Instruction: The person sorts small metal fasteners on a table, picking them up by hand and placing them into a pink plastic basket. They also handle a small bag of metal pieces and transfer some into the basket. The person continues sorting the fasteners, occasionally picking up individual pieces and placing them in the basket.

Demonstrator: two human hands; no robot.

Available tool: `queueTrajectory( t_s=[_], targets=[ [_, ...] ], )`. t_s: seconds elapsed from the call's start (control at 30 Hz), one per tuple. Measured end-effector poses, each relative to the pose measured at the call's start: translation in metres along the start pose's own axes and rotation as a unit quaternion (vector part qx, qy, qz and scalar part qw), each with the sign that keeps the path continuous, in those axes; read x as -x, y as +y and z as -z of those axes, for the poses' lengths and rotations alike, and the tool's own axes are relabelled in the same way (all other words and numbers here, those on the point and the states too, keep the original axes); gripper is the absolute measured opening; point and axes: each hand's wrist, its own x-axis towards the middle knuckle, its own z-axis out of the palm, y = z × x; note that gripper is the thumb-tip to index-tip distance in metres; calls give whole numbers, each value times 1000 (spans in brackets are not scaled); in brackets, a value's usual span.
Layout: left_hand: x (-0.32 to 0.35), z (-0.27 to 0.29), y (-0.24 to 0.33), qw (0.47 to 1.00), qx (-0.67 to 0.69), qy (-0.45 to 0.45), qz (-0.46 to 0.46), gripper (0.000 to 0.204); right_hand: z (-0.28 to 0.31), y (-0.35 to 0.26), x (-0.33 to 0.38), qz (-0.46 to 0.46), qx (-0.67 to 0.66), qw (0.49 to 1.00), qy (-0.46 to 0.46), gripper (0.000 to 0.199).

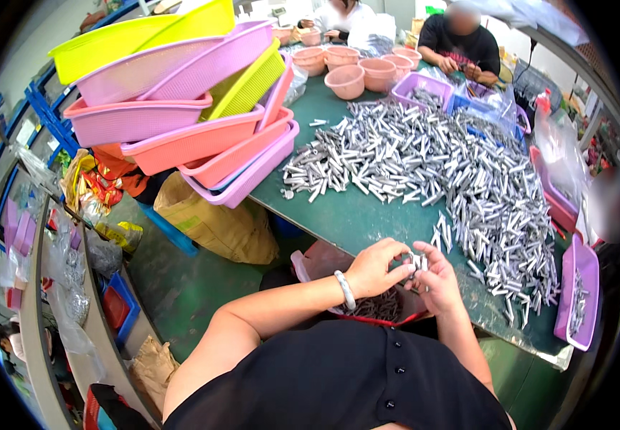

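Just over the near edge of the green table (310, 211), my two hands meet. Between their fingertips are small silver-grey metal pieces (417, 263); how many, I cannot make out. My left hand (376, 269), with a pale bracelet at its wrist, pinches them from the left. From the other side my right hand (439, 281) grips them with curled fingers. Directly beneath, a red-rimmed container (414, 317) holds many dark brown short pieces (378, 307). A wide heap of grey metal pieces (410, 154) spreads across the tabletop beyond my hands, with a few loose ones close to my right hand.
Stacked colored plastic baskets (173, 147) lean at the table's left corner above a yellowish sack (213, 222). Pink bowls (344, 82) stand at the back. A purple basket (566, 304) sits at the right edge. Two people work across the table; shelves (87, 315) line the left.
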Motion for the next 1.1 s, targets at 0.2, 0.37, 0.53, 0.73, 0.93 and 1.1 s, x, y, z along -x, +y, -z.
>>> queueTrajectory(
  t_s=[0.2, 0.37, 0.53, 0.73, 0.93, 1.1],
  targets=[
    [-2, -9, -2, 998, 47, 18, 31, 23, -13, -1, 1, 13, 34, 999, -34, 52],
    [-3, -14, 1, 997, 46, 47, -28, 16, -8, 1, 8, 35, 13, 999, -16, 50],
    [1, -10, 2, 997, 54, 51, -38, 13, -5, 7, 5, 35, -15, 999, 19, 43],
    [2, 1, 13, 996, -11, 44, -74, 14, -4, 5, 7, 14, 18, 999, 46, 36],
    [3, 1, 18, 993, -40, 36, -109, 16, -6, 5, 11, 7, 8, 999, 51, 36],
    [3, 0, 19, 992, -16, 35, -124, 15, -4, 4, 12, 5, -3, 999, 43, 37]
  ],
)
